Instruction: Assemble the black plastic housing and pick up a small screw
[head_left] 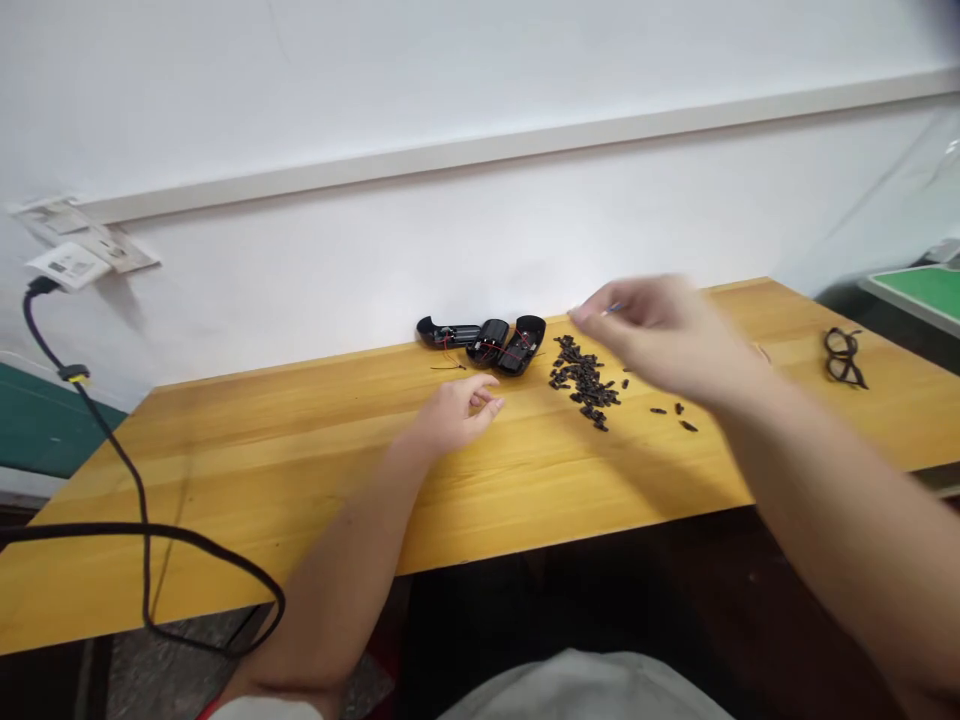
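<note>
My left hand [459, 412] rests on the wooden table with its fingers loosely bent and apart, holding nothing that I can see. Just beyond it lie opened black plastic housings [523, 348] with thin red wires and bare inner parts showing. Raised over the table, my right hand [656, 335] is blurred by motion. Its fingertips are pinched together, and a small bluish bit shows at them, too smeared to name. Under and left of that hand, a heap of small black pieces [583, 378] is spread on the wood.
Several loose small pieces [688, 426] lie right of the heap. Black-framed glasses [844, 357] sit at the table's right. A black cable [112, 435] hangs from a wall plug [69, 264] and loops over the table's left side. A white wall stands behind the table [300, 420].
</note>
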